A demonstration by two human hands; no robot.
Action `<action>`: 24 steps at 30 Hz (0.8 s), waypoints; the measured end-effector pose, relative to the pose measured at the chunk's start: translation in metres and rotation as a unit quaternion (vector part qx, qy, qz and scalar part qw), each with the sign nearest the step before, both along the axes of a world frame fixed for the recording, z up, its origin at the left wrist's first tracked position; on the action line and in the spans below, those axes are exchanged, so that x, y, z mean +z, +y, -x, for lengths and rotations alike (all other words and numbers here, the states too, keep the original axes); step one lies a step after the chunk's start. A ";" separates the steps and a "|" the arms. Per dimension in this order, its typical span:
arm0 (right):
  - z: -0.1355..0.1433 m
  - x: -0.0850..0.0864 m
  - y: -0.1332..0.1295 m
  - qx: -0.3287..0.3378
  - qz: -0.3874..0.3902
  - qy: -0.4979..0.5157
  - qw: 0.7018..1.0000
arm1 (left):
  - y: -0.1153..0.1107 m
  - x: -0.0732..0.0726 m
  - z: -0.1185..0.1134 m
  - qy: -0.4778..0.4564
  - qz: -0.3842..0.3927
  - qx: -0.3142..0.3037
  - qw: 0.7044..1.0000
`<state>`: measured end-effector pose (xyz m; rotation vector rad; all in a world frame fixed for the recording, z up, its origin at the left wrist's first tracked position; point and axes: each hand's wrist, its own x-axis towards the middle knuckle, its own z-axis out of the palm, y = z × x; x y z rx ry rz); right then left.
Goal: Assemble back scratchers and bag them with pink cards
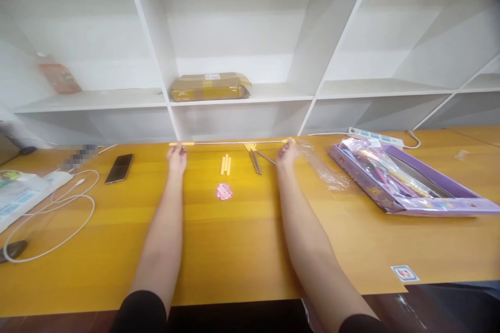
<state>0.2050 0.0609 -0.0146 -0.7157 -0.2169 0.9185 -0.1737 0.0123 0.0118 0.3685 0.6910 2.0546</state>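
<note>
Stretched between my two hands is a long telescopic back scratcher (238,142), a thin metal rod with a yellow grip at its left end. My left hand (177,158) pinches the yellow grip. At the other end, my right hand (287,154) is closed around the yellow head, which its fingers partly hide. Between my forearms lie several yellow tubes (225,165) and a small pile of pink cards (224,191). Several yellow claw heads on metal rods (254,158) rest just left of my right hand. A clear plastic sleeve (322,166) lies right of it.
A purple box (441,205) holding wrapped items stands at the right, with a power strip (375,138) behind. At the left are a phone (119,168) and a looped white cable (92,208). White shelves rise behind the table, one holding a taped cardboard box (211,87).
</note>
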 end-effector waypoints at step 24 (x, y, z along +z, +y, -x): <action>0.153 0.000 -0.037 0.273 -0.034 0.013 0.961 | 0.011 -0.026 -0.118 -0.013 -0.004 -0.129 0.992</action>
